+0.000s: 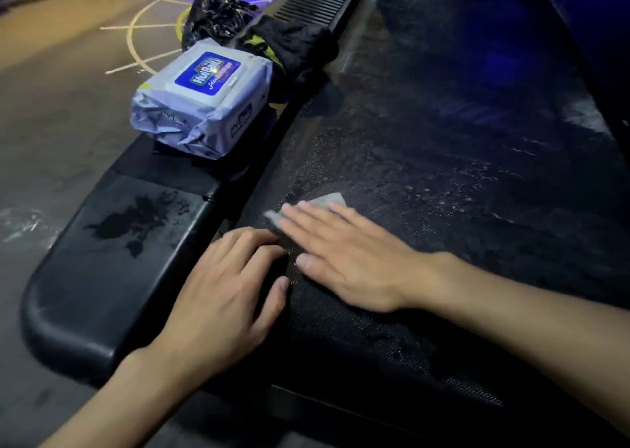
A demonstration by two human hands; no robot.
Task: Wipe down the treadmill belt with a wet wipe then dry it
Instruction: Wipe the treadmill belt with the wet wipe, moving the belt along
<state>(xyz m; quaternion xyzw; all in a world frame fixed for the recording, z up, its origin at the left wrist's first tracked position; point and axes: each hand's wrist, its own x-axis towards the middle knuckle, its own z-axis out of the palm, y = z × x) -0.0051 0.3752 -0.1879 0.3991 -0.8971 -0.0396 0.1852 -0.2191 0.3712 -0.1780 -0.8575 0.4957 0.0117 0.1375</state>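
Wet wipe (pixel 320 204) was pressed flat onto the treadmill belt (pixel 443 161), near its left edge, under the flat, straight-fingered right hand (pixel 344 260). The left hand (pixel 231 291) was laid relaxed, grasping nothing, beside the side rail (pixel 112 263).

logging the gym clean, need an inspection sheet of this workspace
surface: treadmill belt, dark, wet streaks and droplets
job's things: wet wipe flat on the belt; wipes pack on the side rail; black cloth beyond it
clutter: black bag on the floor beside the rail
grips: right hand flat, pressing the wipe; left hand resting at the belt edge, holding nothing
cables: nothing seen
surroundings: floor with yellow lines, blue light beyond
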